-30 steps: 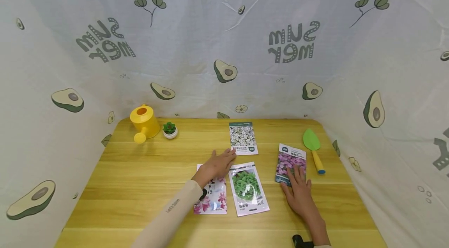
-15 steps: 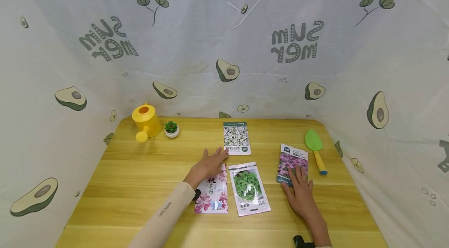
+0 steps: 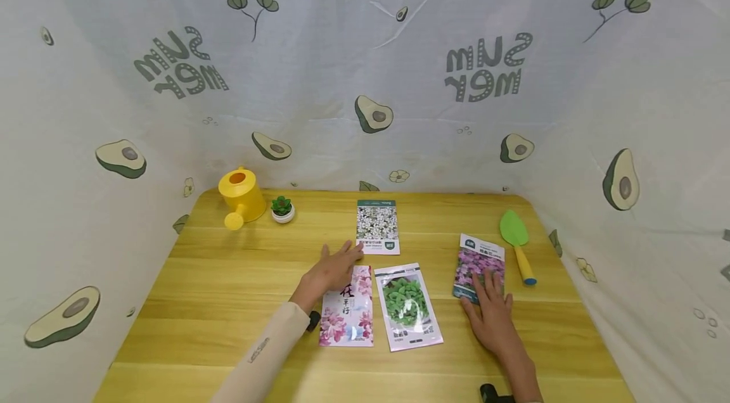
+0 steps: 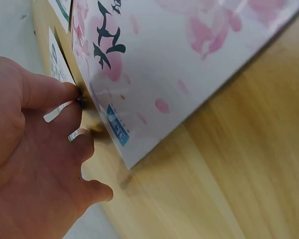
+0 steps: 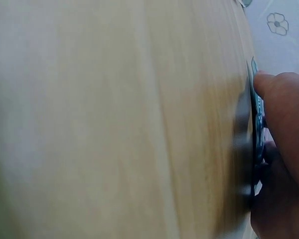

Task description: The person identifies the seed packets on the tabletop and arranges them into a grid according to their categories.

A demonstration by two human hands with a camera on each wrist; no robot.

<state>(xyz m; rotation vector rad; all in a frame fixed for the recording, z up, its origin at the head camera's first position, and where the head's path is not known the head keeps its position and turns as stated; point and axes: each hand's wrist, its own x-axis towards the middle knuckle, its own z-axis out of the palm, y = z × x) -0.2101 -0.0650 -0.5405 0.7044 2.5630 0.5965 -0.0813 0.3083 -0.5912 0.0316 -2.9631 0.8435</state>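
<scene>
In the head view my left hand (image 3: 332, 267) reaches over a pink-blossom seed packet (image 3: 346, 317). Its fingertips rest on the near left corner of a white-flower seed packet (image 3: 377, 223) that lies flat. From the left wrist, the thumb and forefinger tips come close together at that packet's edge, the other fingers spread apart. My right hand (image 3: 493, 320) lies with fingers extended on the lower part of a purple-flower seed packet (image 3: 478, 258). The right wrist view shows the thumb (image 5: 268, 84) along this packet's edge. Between the hands lies a green-leaf seed packet (image 3: 407, 305).
A yellow watering can (image 3: 244, 195) and a small potted succulent (image 3: 282, 210) stand at the back left of the wooden table (image 3: 228, 301). Right of the purple packet lies a green trowel with a yellow handle (image 3: 522, 258). An avocado-print cloth (image 3: 319, 73) hangs around the table.
My left hand has slid the white-flower packet leftward, bringing it behind the pink and green ones. The right hand stays on the purple packet. The head view has shifted slightly.
</scene>
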